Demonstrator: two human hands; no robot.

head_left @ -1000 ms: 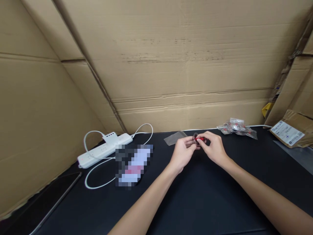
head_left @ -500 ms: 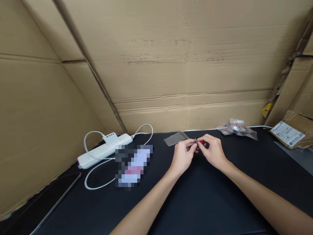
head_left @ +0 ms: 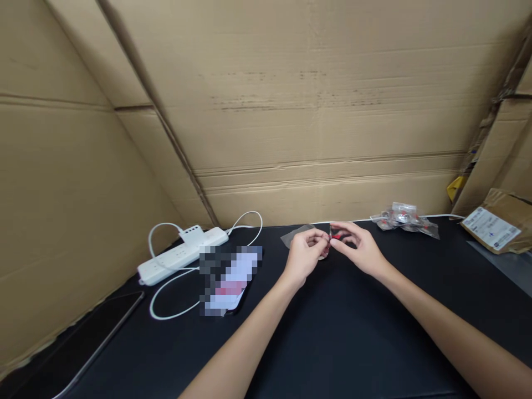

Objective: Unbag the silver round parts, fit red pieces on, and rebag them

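Both my hands meet over the black table, around a small item with a red part [head_left: 336,236] and a thin dark, shiny part; its kind is too small to tell. My left hand [head_left: 305,254] is closed, its thumb and fingers pinching the item from the left. From the right, my right hand [head_left: 361,247] has its thumb and forefinger at the item's edges, curved around it, with the other fingers loosely bent behind. Fingertips hide much of the item. Just behind my left hand lies a flat clear plastic bag [head_left: 291,237].
A heap of small clear bags with red bits [head_left: 405,217] lies back right, beside a labelled brown parcel [head_left: 496,224]. Left stand a white power strip [head_left: 183,255] with cables, a blurred phone [head_left: 233,282] and a dark tablet-like slab [head_left: 89,346]. Cardboard walls [head_left: 266,127] enclose the table.
My right hand's fingers have spread wider around the item, and the red part shows more clearly. Both hands have shifted slightly left; the view has moved a little too.
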